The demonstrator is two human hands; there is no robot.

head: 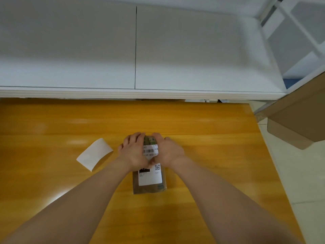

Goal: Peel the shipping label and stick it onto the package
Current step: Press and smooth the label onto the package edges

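Left hand (133, 152) and right hand (169, 150) flat, fingers spread, pressing label (150, 177) onto package (149, 189); backing sheet (95, 154) apart on table (52, 124)

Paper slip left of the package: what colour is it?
The paper slip is plain white, with no print showing; the head view shows it clearly.

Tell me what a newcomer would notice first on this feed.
The left hand and right hand press side by side on a brown package mid-table, over the white label on its top. A blank white sheet lies loose on the yellow table to their left, and a cardboard box juts in at the right edge.
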